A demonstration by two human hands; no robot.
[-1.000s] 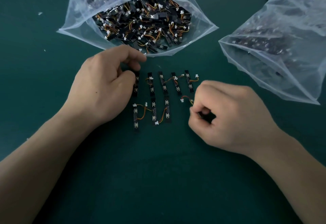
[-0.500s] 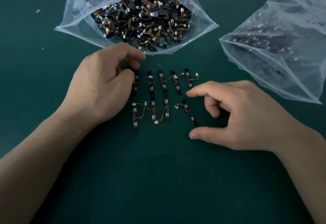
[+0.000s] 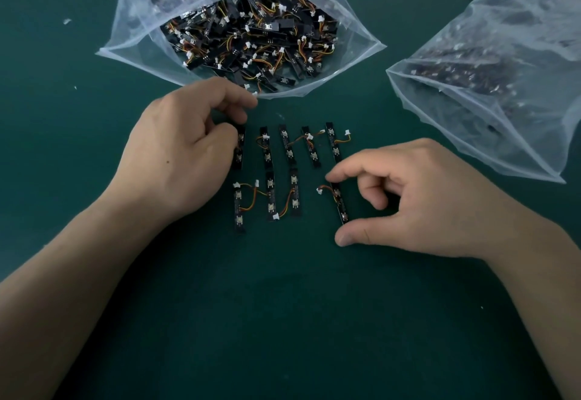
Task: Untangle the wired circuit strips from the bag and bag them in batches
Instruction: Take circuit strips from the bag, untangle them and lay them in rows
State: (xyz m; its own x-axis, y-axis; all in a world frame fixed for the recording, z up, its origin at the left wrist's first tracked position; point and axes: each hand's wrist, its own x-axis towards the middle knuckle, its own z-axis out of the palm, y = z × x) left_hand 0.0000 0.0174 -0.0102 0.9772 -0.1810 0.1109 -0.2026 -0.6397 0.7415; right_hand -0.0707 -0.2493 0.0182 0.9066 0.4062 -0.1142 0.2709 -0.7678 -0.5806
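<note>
Right hand spread open; left hand pinching strip; open bag holds tangled strips.

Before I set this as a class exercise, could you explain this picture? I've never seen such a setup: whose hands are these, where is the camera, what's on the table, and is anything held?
There is no machine here. A person works with bare hands, and the single camera sits on their head, looking forward and down. On the green table lie nine small black circuit strips with short orange wires and white plugs, laid in two rows. Behind them an open bag is full of tangled strips, and a second bag lies to the right. The left hand curls over the top end of the leftmost strip; a firm grip cannot be confirmed. The right hand has its index finger and thumb at the two ends of a slanted strip, which lies flat.
</note>
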